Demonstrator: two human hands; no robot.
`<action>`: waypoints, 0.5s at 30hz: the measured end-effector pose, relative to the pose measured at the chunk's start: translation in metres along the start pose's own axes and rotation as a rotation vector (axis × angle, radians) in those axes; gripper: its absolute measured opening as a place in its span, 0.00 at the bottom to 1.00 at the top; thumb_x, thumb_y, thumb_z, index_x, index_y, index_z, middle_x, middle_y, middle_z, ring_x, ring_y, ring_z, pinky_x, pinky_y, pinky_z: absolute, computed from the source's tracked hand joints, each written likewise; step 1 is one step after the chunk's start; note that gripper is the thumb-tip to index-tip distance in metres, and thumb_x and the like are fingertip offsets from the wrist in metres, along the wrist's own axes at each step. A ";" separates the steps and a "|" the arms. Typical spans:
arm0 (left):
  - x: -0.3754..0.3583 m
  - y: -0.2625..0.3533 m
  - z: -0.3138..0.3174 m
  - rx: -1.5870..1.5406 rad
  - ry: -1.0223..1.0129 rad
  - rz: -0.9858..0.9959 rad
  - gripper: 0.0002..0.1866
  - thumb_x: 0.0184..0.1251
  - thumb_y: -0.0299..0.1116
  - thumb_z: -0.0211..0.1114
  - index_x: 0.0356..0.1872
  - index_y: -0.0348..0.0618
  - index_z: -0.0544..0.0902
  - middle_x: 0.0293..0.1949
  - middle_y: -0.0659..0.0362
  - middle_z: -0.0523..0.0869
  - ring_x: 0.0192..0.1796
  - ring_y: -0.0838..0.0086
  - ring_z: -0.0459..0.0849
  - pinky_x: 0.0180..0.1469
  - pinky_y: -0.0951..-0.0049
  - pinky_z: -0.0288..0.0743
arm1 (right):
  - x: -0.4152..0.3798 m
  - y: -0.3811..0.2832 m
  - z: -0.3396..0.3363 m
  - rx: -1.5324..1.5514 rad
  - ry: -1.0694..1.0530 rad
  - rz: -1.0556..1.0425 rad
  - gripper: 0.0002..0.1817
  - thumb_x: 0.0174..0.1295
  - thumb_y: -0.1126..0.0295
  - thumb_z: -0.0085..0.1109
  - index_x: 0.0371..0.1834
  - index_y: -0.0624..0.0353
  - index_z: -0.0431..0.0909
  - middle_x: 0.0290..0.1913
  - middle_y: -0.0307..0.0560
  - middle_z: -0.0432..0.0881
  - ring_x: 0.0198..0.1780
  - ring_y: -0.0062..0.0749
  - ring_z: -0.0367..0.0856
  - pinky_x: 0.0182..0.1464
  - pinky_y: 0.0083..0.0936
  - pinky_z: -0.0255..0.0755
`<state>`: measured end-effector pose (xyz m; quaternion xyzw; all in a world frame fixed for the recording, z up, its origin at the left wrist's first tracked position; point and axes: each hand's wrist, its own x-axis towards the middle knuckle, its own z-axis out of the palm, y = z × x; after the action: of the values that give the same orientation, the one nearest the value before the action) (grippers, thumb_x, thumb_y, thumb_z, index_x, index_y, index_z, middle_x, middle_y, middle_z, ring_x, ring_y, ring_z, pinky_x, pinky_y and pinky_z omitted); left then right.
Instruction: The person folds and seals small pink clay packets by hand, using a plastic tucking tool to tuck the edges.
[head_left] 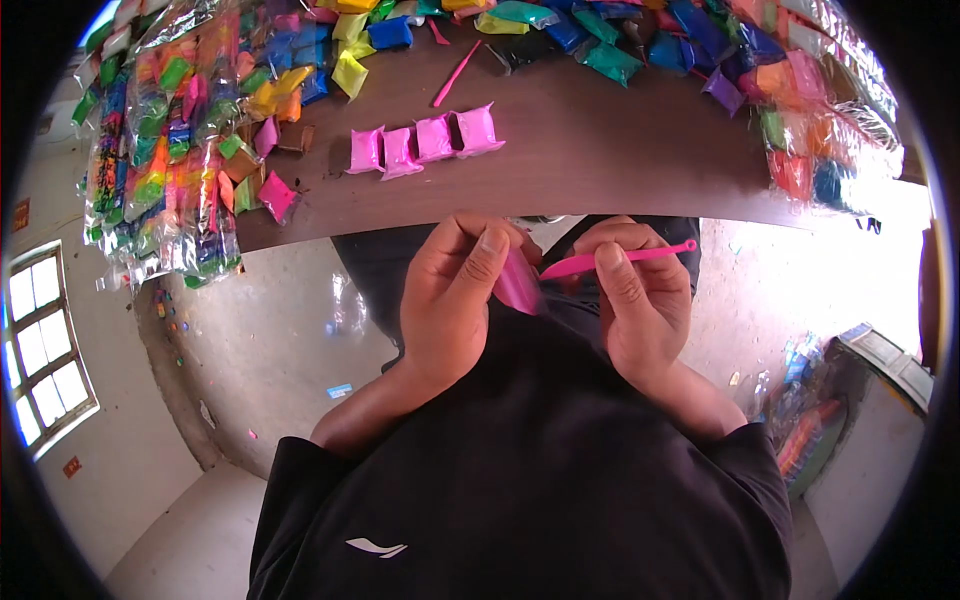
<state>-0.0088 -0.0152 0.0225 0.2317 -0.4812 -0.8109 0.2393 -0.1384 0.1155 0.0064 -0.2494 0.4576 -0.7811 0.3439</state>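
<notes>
Between the thumb and fingers of my left hand [455, 285] is a small pink packet [518, 283], hanging down over my lap. My right hand [640, 290] pinches a pink plastic modelling knife [572, 266]. Its blade points left, close to the packet, and its thin handle end sticks out to the right. Both hands are just in front of the table edge. On the table ahead, several pink packets [433, 139] lie side by side in a row. A second pink plastic tool [457, 74] rests behind them.
Clear bags of colourful packets [165, 150] are heaped at the table's left, with more bags [815, 110] at the right. Loose packets in many colours [607, 60] line the back of the brown table [620, 160]. Plastic scraps [345, 305] lie on the floor.
</notes>
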 end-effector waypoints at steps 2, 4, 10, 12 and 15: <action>0.002 0.001 -0.001 -0.024 -0.008 0.021 0.11 0.87 0.34 0.54 0.48 0.37 0.79 0.45 0.55 0.86 0.46 0.80 0.82 0.52 0.79 0.73 | -0.002 -0.006 0.006 0.063 0.035 0.081 0.09 0.79 0.76 0.53 0.52 0.70 0.81 0.45 0.47 0.85 0.43 0.24 0.85 0.45 0.20 0.78; 0.002 0.007 0.004 -0.022 0.023 0.000 0.12 0.87 0.35 0.53 0.46 0.37 0.78 0.42 0.53 0.84 0.45 0.74 0.81 0.52 0.73 0.73 | -0.002 -0.007 0.008 0.089 0.032 0.070 0.09 0.79 0.76 0.53 0.52 0.70 0.81 0.45 0.47 0.85 0.43 0.24 0.85 0.45 0.21 0.78; 0.004 0.002 -0.001 -0.116 -0.049 0.011 0.11 0.87 0.35 0.53 0.45 0.37 0.76 0.40 0.51 0.83 0.43 0.72 0.80 0.50 0.71 0.74 | -0.003 -0.005 0.011 0.095 -0.014 -0.037 0.10 0.79 0.75 0.54 0.52 0.71 0.81 0.45 0.50 0.85 0.44 0.27 0.86 0.47 0.23 0.78; 0.004 0.001 -0.002 -0.170 -0.092 0.031 0.10 0.86 0.33 0.54 0.47 0.36 0.77 0.44 0.50 0.84 0.44 0.74 0.81 0.50 0.75 0.74 | -0.003 -0.006 0.011 0.104 -0.025 -0.041 0.09 0.79 0.75 0.55 0.53 0.71 0.81 0.46 0.51 0.85 0.45 0.28 0.87 0.48 0.23 0.78; 0.004 0.002 -0.001 -0.179 -0.150 0.053 0.10 0.87 0.33 0.53 0.46 0.36 0.77 0.43 0.50 0.83 0.44 0.74 0.80 0.51 0.74 0.74 | -0.004 -0.008 0.012 -0.044 -0.007 -0.130 0.08 0.76 0.78 0.59 0.52 0.71 0.83 0.47 0.52 0.86 0.45 0.30 0.86 0.48 0.23 0.77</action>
<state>-0.0110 -0.0191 0.0228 0.1352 -0.4294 -0.8590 0.2438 -0.1301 0.1145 0.0192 -0.2888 0.4564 -0.7907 0.2883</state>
